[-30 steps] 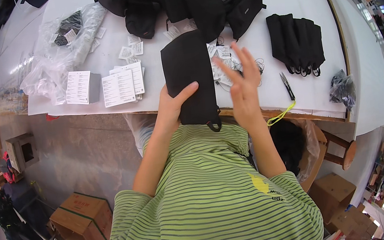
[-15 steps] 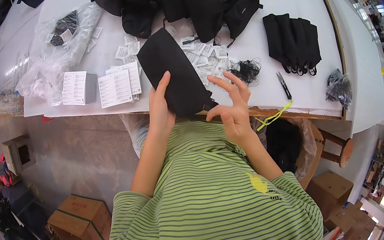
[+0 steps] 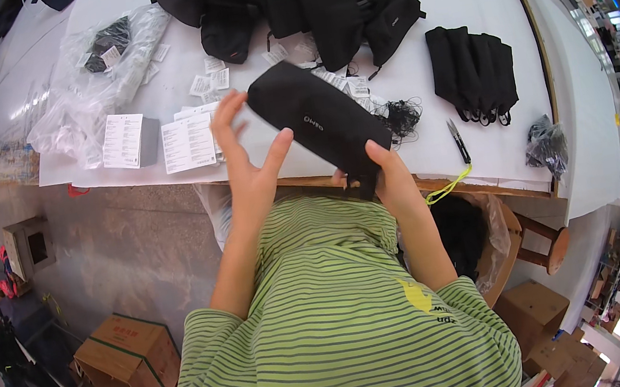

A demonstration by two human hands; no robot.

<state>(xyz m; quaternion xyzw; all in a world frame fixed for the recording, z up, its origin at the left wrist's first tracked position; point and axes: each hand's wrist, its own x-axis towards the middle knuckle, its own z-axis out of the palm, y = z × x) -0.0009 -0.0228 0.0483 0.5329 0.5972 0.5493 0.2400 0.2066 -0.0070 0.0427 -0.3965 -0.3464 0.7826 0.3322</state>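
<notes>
A black fabric pouch (image 3: 320,119), long and flat with small pale lettering on its face, is held tilted above the table's front edge. My right hand (image 3: 400,182) grips its lower right end, thumb on top and the other fingers mostly hidden beneath. Off the pouch's left side, my left hand (image 3: 249,151) is open, its fingers spread and slightly blurred, with nothing in it. Partly behind the pouch lie loose white tags (image 3: 214,77) and a tangle of black cords (image 3: 403,118).
Black bags (image 3: 303,9) are heaped at the far side. Folded black pouches (image 3: 473,73) lie right, near thread snips (image 3: 459,143) with a yellow cord. Stacks of printed white cards (image 3: 188,143) and clear plastic bags (image 3: 75,106) occupy the left. A small plastic bag (image 3: 546,143) sits at the right corner.
My left hand has let go of the pouch and spread open. My right hand has taken hold of its lower end. The pouch now leans further left and shows its lettered face.
</notes>
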